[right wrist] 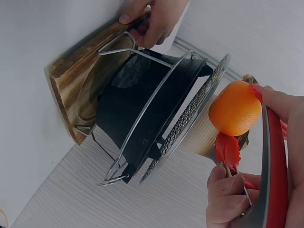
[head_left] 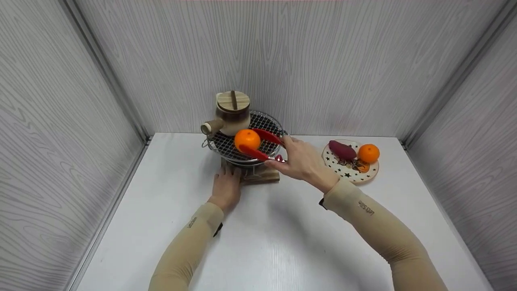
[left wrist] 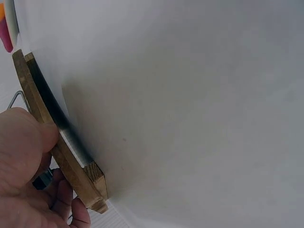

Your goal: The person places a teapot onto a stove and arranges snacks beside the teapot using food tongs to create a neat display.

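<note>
White tabletop [head_left: 121, 234] stretches ahead of us toward twelve o'clock. Nearest, our left hand [head_left: 226, 186] pinches the edge of the wooden base [head_left: 264, 176], at about seven o'clock of the black stove [right wrist: 123, 114]; should that hold lift or drag the board, everything above could tilt. At four o'clock our right hand [head_left: 305, 161] is wrapped around the red tongs [head_left: 255, 153], whose tips clasp an orange [head_left: 247, 140] just above the mesh [head_left: 270, 123]. Being round and smooth, the fruit could squirt out if we squeezed harder, or drop if we eased off, and then roll over the edge (the rim looks low). Well off toward three o'clock, the starry plate [head_left: 329, 161] carries a purple sweet potato [head_left: 342, 150] and a second orange [head_left: 368, 153]. Farther away, at eleven o'clock on the mesh, stands the lidded teapot [head_left: 234, 121], its handle jutting toward eight; with so little room beside the tongs, a sideways nudge might topple it toward the grey wall [head_left: 282, 60].
</note>
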A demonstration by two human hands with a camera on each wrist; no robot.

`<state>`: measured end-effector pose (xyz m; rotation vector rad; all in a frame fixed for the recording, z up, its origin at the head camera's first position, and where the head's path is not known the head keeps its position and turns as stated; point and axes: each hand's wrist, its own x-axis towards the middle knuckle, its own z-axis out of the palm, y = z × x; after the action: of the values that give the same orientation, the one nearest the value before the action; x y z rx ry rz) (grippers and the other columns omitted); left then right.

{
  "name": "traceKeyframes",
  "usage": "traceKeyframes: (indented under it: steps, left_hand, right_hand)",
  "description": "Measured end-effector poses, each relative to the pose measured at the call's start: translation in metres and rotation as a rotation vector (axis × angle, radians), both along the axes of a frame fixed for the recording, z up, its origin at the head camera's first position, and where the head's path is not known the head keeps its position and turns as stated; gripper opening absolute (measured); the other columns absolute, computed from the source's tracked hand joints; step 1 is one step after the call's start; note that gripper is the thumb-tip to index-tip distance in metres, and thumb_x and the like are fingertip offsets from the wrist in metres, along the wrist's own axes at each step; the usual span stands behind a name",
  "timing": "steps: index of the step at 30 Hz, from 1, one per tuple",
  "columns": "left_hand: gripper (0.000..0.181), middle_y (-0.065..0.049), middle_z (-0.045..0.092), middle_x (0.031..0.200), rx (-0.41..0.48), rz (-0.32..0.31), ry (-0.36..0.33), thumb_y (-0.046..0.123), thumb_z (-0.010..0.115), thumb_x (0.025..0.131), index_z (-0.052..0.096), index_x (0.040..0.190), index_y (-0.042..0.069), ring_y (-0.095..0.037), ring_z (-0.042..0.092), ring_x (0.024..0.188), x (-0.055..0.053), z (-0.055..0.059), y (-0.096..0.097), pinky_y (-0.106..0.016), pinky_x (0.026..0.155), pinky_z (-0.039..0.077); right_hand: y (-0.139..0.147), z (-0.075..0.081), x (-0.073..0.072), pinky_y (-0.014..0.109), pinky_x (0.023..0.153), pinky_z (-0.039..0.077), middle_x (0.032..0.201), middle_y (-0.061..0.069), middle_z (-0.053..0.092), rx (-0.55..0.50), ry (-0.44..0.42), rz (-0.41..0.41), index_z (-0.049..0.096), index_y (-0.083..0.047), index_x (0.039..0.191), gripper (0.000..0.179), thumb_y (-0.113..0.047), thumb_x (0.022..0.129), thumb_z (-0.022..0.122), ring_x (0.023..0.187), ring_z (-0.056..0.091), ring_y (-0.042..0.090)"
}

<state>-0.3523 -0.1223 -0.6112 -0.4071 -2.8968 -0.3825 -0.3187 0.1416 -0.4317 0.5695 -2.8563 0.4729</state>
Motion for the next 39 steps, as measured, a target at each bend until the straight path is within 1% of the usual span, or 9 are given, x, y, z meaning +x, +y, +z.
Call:
traceKeyframes:
  steps: [3,5,12,16,21,26,31,35,39]
  left_hand:
    - [0.038,-0.031,0.057,0.150,-0.001,-0.003,-0.001,0.022,0.060,0.114,0.057,0.147,0.005,-0.051,0.057,0.139,0.000,0.000,0.000,-0.066,0.106,0.053]
    - [0.041,-0.032,0.056,0.153,-0.013,0.000,-0.016,0.024,0.061,0.114,0.056,0.149,0.005,-0.051,0.055,0.142,0.000,0.001,0.000,-0.066,0.107,0.053]
    - [0.046,-0.031,0.053,0.161,-0.034,0.007,-0.053,0.029,0.066,0.113,0.055,0.153,0.007,-0.052,0.052,0.149,-0.001,0.002,-0.001,-0.067,0.112,0.052]
    - [0.050,-0.032,0.053,0.162,-0.055,0.008,-0.074,0.030,0.066,0.113,0.054,0.156,0.006,-0.052,0.052,0.146,0.000,0.002,0.000,-0.067,0.114,0.051]
    - [0.048,-0.032,0.057,0.156,-0.047,0.007,-0.047,0.030,0.068,0.112,0.057,0.152,0.005,-0.052,0.055,0.139,0.002,0.003,0.001,-0.067,0.111,0.053]
    - [0.046,-0.033,0.055,0.159,-0.026,0.006,-0.031,0.030,0.067,0.113,0.057,0.150,0.005,-0.053,0.054,0.144,0.003,0.005,0.001,-0.068,0.110,0.053]
    - [0.047,-0.032,0.051,0.163,-0.033,0.008,-0.055,0.030,0.066,0.113,0.055,0.153,0.007,-0.053,0.052,0.148,0.002,0.006,0.002,-0.068,0.113,0.052]
    - [0.049,-0.033,0.049,0.166,-0.027,0.012,-0.056,0.029,0.068,0.112,0.054,0.154,0.007,-0.053,0.051,0.149,0.001,0.004,0.001,-0.070,0.114,0.051]
    - [0.048,-0.033,0.050,0.165,-0.008,0.011,-0.022,0.027,0.069,0.111,0.056,0.152,0.007,-0.053,0.053,0.147,-0.001,-0.002,0.000,-0.073,0.108,0.053]
  right_hand:
    - [-0.004,-0.001,-0.002,0.044,0.067,0.052,0.099,0.013,0.074,0.018,0.006,-0.010,0.061,-0.008,0.128,0.074,-0.073,0.096,0.074,0.076,0.059,0.029]
    - [-0.007,-0.001,-0.004,0.043,0.067,0.051,0.097,0.012,0.072,0.023,0.006,-0.019,0.061,-0.007,0.127,0.074,-0.073,0.096,0.075,0.075,0.058,0.029]
    - [-0.019,-0.005,-0.008,0.046,0.070,0.058,0.102,0.011,0.073,0.015,-0.029,-0.026,0.064,-0.007,0.134,0.076,-0.071,0.096,0.076,0.078,0.061,0.029]
    - [-0.023,-0.008,-0.008,0.047,0.071,0.059,0.100,0.010,0.072,0.018,-0.027,-0.031,0.064,-0.007,0.131,0.075,-0.071,0.095,0.077,0.079,0.062,0.030]
    - [-0.027,-0.010,-0.007,0.046,0.070,0.057,0.096,0.009,0.067,0.013,-0.032,-0.030,0.063,-0.007,0.131,0.076,-0.072,0.095,0.077,0.078,0.061,0.029]
    - [-0.028,-0.011,-0.008,0.041,0.066,0.054,0.094,0.008,0.066,-0.001,-0.043,-0.025,0.062,-0.007,0.134,0.077,-0.072,0.096,0.076,0.077,0.060,0.027]
    - [-0.028,-0.010,-0.007,0.041,0.067,0.053,0.093,0.007,0.064,-0.003,-0.045,-0.031,0.062,-0.007,0.132,0.076,-0.072,0.096,0.076,0.077,0.060,0.027]
    - [-0.029,-0.010,-0.008,0.039,0.066,0.051,0.092,0.006,0.062,0.000,-0.052,-0.037,0.062,-0.007,0.130,0.076,-0.073,0.095,0.076,0.077,0.059,0.026]
    - [-0.031,-0.011,-0.009,0.038,0.066,0.050,0.092,0.006,0.062,0.002,-0.069,-0.045,0.061,-0.007,0.131,0.076,-0.073,0.095,0.077,0.077,0.058,0.025]
